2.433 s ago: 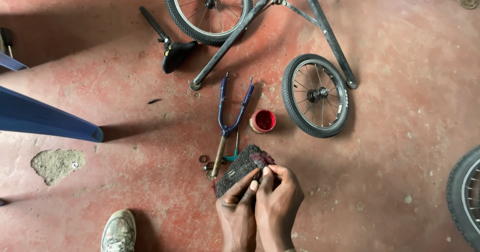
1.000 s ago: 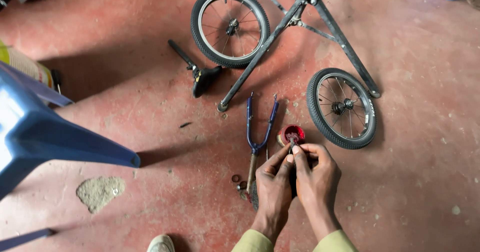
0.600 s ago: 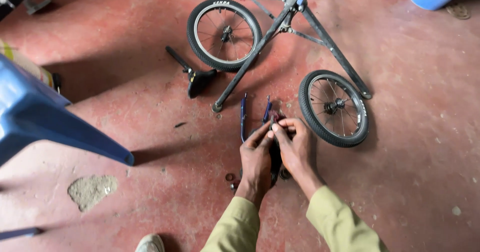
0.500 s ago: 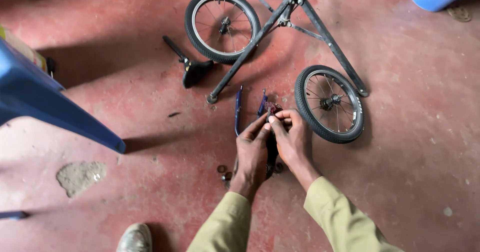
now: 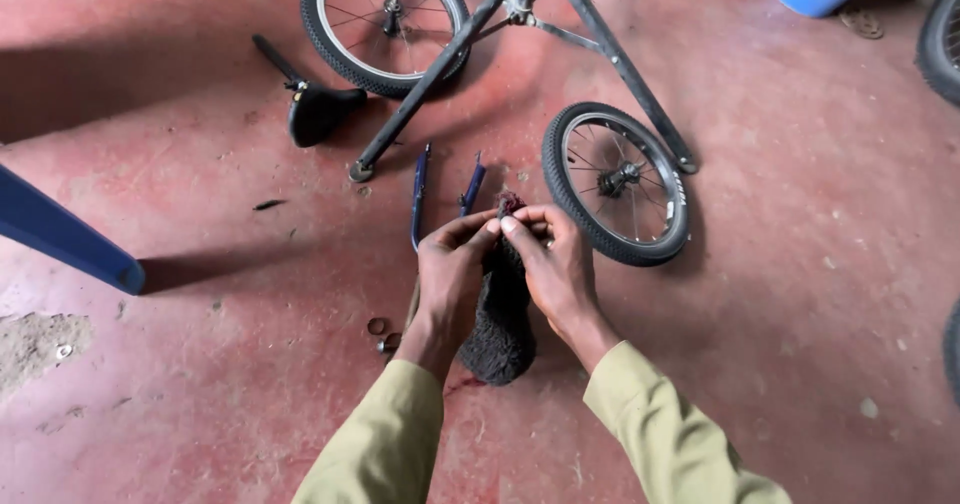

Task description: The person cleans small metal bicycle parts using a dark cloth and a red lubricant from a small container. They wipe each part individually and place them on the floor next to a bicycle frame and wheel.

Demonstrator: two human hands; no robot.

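While both hands meet over the red concrete floor [image 5: 800,344], the dark fuzzy rag [image 5: 497,329] hangs between them, its long axis running nearly straight away from the person, from the rounded end near the olive sleeves [image 5: 390,444] up toward the fingertips. The left hand [image 5: 450,274] curls against the rag's left side and the right hand [image 5: 560,269] against its right; thumbs and forefingers of both pinch together at the far top end, where something small and dark red seems to be wrapped or held, though the cloth hides what it is. Both hands are closed in a pinch grip, neither lying nearer than the other: they mirror each other across the rag.

Just beyond the fingertips lies a blue bicycle fork [image 5: 420,189], its two legs pointing away, roughly parallel to the rag's axis. To the right of the hands a small spoked wheel [image 5: 617,182] lies flat on the floor, close to the right hand but apart from it. Farther off stand a black frame [image 5: 450,49], a second wheel [image 5: 385,24] and a black saddle [image 5: 320,109] on its post. Two small metal rings [image 5: 378,326] rest on the floor just left of the left wrist.
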